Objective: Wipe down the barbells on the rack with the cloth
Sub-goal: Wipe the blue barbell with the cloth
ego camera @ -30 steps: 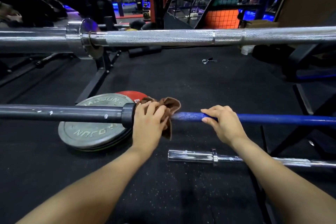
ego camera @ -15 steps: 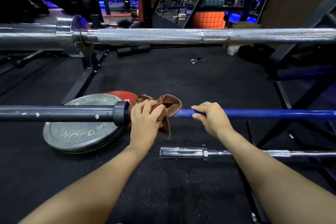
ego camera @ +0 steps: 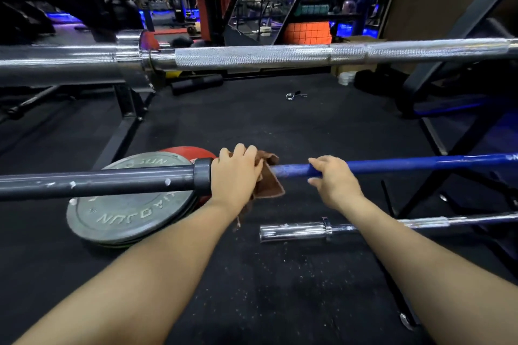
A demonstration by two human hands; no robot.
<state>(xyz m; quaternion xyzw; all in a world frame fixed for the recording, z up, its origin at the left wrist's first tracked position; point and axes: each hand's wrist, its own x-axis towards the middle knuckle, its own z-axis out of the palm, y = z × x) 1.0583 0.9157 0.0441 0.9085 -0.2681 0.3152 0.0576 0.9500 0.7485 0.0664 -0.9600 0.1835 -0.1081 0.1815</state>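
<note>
- The left hand (ego camera: 234, 176) curls over the blue barbell (ego camera: 420, 163), gripping a brown cloth (ego camera: 269, 176) wrapped round the shaft, right against the dark collar (ego camera: 202, 176) where the blue shaft meets the grey sleeve (ego camera: 98, 183).
- The cloth bunches under the left hand's fingers (ego camera: 241, 150); one corner hangs below the bar on the side toward the right hand, and a frayed strip trails down beside the left wrist.
- The right hand (ego camera: 333, 180) holds the same blue shaft just beside the cloth, fingers folded over the top of the bar and thumb under it; a short stretch of scuffed blue bar shows between the two hands.
- Beyond both hands, higher in the view, a chrome barbell (ego camera: 252, 59) with a knurled shaft lies across the rack (ego camera: 129, 109), well apart from the hands.
- Below the right forearm, a second chrome bar (ego camera: 297, 231) runs low on the rack, its sleeve end pointing toward the left arm.
- Under the grey sleeve, out past the left hand, a grey weight plate (ego camera: 126, 213) lies flat on the black floor (ego camera: 252, 126), with a red plate (ego camera: 187, 151) partly hidden behind it.
- Far beyond the hands, a spring clip (ego camera: 294, 95) lies on the floor.
</note>
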